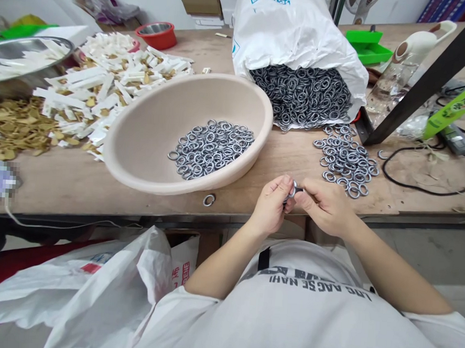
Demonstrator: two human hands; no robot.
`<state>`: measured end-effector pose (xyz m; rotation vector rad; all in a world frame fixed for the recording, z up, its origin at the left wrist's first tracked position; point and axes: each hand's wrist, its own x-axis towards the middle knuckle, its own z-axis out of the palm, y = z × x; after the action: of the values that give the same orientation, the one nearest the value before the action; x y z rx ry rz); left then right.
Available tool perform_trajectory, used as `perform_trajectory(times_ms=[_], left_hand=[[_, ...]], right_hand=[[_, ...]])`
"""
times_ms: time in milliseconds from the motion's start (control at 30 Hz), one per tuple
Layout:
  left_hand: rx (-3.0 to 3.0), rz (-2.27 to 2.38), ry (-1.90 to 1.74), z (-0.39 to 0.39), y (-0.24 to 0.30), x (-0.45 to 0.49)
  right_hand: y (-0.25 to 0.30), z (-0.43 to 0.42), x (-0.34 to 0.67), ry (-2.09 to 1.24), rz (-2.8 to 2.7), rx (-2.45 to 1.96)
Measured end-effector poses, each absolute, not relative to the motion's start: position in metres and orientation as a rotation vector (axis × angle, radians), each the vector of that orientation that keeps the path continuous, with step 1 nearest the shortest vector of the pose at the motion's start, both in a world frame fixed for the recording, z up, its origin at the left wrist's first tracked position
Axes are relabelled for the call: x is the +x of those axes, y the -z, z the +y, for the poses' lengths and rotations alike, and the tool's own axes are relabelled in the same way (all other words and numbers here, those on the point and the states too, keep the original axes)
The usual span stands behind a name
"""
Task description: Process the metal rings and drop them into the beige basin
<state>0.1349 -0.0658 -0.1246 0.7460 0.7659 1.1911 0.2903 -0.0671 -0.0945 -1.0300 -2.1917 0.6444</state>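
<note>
Near the table's front edge, my left hand (270,203) pinches a grey metal ring (293,189) between thumb and fingers. My right hand (328,205) is closed against it from the other side, gripping a small dark piece that touches the ring; its kind is mostly hidden by the fingers. Left of my hands, a beige plastic basin (140,137) holds a heap of similar rings (214,149). One single ring (209,200) lies on the table in front of the basin. Beyond my right hand is a loose pile of rings (347,157).
A white sack (288,30) lies open at the back, full of dark rings. White and tan plastic pieces (104,87) cover the left, beside a steel bowl (62,53). A black metal post (423,80), cable (424,192) and glass jug (396,74) stand right.
</note>
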Motion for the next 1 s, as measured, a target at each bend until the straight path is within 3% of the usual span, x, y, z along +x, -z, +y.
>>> perform_trajectory(times_ms=[167, 367, 467, 867, 1000], left_hand=[[0.885, 0.670, -1.114, -0.071, 0.127, 0.129], [0.736, 0.724, -1.109, -0.069, 0.126, 0.121], [0.621, 0.767, -1.115, -0.064, 0.126, 0.118], [0.364, 0.782, -1.109, -0.048, 0.122, 0.116], [0.566, 0.881, -1.177, -0.049, 0.126, 0.127]], right_hand=[[0.108, -0.034, 0.306, -0.780, -2.081, -1.206], [0.114, 0.031, 0.333, -0.030, -2.172, -1.898], [0.114, 0.051, 0.332, 0.091, -2.277, -2.050], [0.123, 0.038, 0.346, -0.057, -2.322, -1.912], [0.124, 0.037, 0.344, -0.463, -1.956, -1.637]])
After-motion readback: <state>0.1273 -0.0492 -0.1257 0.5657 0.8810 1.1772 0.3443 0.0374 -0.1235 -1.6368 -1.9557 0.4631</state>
